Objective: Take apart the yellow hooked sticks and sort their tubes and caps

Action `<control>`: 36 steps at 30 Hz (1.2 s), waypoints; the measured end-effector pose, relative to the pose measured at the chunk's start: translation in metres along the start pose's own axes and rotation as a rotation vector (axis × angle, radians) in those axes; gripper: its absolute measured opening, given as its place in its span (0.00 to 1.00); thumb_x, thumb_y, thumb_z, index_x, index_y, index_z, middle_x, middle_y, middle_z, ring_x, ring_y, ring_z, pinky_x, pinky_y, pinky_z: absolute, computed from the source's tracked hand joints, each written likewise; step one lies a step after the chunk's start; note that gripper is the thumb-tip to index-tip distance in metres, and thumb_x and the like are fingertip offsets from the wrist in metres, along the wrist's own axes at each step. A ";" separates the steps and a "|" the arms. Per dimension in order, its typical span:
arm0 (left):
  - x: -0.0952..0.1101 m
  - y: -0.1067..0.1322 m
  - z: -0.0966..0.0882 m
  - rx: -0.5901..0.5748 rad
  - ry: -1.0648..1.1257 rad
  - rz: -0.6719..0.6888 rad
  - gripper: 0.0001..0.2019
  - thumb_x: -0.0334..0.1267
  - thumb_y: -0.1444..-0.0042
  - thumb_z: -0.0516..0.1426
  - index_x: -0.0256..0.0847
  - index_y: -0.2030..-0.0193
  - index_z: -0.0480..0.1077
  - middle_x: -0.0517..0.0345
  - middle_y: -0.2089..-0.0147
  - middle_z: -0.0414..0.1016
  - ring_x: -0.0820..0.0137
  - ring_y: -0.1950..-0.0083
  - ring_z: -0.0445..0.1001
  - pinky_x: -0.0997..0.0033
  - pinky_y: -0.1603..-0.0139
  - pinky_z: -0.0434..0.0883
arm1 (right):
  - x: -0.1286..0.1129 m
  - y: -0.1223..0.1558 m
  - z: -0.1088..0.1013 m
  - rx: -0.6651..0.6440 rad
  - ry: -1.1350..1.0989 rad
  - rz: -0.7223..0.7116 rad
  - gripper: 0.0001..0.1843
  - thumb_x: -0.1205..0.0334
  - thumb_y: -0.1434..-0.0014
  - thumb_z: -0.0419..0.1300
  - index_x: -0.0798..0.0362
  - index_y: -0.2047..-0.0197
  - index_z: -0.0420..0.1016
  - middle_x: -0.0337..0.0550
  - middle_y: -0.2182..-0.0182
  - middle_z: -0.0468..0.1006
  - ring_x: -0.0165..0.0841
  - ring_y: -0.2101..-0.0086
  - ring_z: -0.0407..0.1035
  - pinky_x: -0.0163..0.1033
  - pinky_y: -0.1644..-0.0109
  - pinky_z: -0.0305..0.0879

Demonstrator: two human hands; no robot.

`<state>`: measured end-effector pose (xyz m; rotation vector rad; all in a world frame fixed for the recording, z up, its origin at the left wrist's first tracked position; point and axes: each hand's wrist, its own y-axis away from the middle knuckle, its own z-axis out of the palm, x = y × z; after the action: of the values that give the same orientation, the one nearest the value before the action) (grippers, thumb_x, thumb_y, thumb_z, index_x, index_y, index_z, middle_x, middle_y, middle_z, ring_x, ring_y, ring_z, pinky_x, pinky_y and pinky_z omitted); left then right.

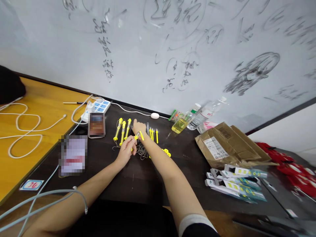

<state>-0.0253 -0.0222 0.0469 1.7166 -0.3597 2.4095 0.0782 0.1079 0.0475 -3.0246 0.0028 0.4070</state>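
Observation:
My left hand (pixel 125 150) and my right hand (pixel 139 127) meet over a dark table (pixel 116 177). Both pinch one small yellow-and-clear tube piece (pixel 138 135) between the fingertips. Just left of the hands lie three finished yellow tubes (pixel 122 130) in a row. Several shorter yellow pieces (pixel 153 134) lie to the right of the hands. A small heap of thin wire springs (pixel 141 151) sits under my right wrist, with more yellow caps (pixel 167 152) beside it.
A phone (pixel 96 124) and a power strip (pixel 96 108) lie at the back left, a white cable (pixel 23 130) on the orange table. Bottles (pixel 195 119), a brown parcel (pixel 230 144) and several packaged cards (pixel 237 185) stand to the right. A whiteboard wall (pixel 158 49) rises behind.

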 end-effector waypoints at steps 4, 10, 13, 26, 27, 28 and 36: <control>0.000 -0.003 0.000 -0.023 0.048 -0.002 0.15 0.48 0.44 0.52 0.38 0.71 0.56 0.59 0.60 0.72 0.86 0.84 0.58 0.82 0.83 0.48 | 0.018 0.013 -0.021 0.074 -0.057 -0.041 0.11 0.61 0.39 0.53 0.58 0.56 0.63 0.54 0.63 0.77 0.39 0.59 0.73 0.42 0.55 0.64; -0.003 0.000 0.004 -0.117 0.047 -0.070 0.16 0.49 0.44 0.53 0.38 0.70 0.57 0.53 0.54 0.72 0.87 0.85 0.59 0.83 0.87 0.44 | 0.059 0.082 -0.044 0.017 -0.934 -0.164 0.23 0.43 0.38 0.46 0.53 0.64 0.71 0.36 0.76 0.67 0.28 0.77 0.63 0.30 0.78 0.60; -0.008 0.003 0.007 -0.220 0.021 -0.099 0.16 0.52 0.43 0.52 0.38 0.67 0.59 0.56 0.62 0.74 0.85 0.86 0.58 0.83 0.89 0.44 | 0.069 0.125 -0.040 -0.025 -1.168 -0.205 0.21 0.43 0.42 0.52 0.52 0.62 0.71 0.38 0.71 0.70 0.28 0.72 0.66 0.30 0.78 0.63; -0.023 0.003 0.007 -0.434 -0.029 -0.278 0.16 0.52 0.41 0.51 0.39 0.64 0.61 0.72 0.87 0.57 0.78 0.88 0.60 0.77 0.82 0.67 | 0.074 0.162 -0.011 0.019 -1.254 -0.112 0.16 0.47 0.39 0.51 0.50 0.59 0.65 0.27 0.82 0.54 0.22 0.85 0.49 0.27 0.84 0.48; -0.025 0.003 0.007 -0.438 -0.042 -0.264 0.17 0.53 0.41 0.50 0.39 0.63 0.61 0.72 0.87 0.58 0.77 0.87 0.62 0.75 0.79 0.69 | 0.075 0.164 -0.011 0.031 -1.200 -0.123 0.16 0.47 0.39 0.50 0.50 0.58 0.66 0.28 0.81 0.57 0.23 0.84 0.51 0.28 0.82 0.50; -0.027 0.003 0.008 -0.438 -0.052 -0.246 0.17 0.54 0.41 0.50 0.39 0.63 0.60 0.71 0.86 0.60 0.77 0.86 0.64 0.74 0.77 0.70 | 0.075 0.166 -0.012 0.045 -1.131 -0.144 0.15 0.48 0.38 0.50 0.50 0.57 0.67 0.30 0.80 0.60 0.24 0.82 0.55 0.29 0.80 0.54; -0.032 0.002 0.005 -0.348 -0.179 -0.162 0.18 0.53 0.41 0.50 0.41 0.53 0.59 0.73 0.83 0.60 0.82 0.90 0.52 0.85 0.91 0.52 | 0.073 0.173 -0.022 0.146 -0.578 -0.205 0.12 0.57 0.35 0.44 0.49 0.55 0.65 0.41 0.68 0.72 0.33 0.68 0.67 0.37 0.63 0.61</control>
<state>-0.0108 -0.0252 0.0186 1.7280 -0.5988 1.9500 0.1522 -0.0659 0.0336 -2.6197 -0.2970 1.1743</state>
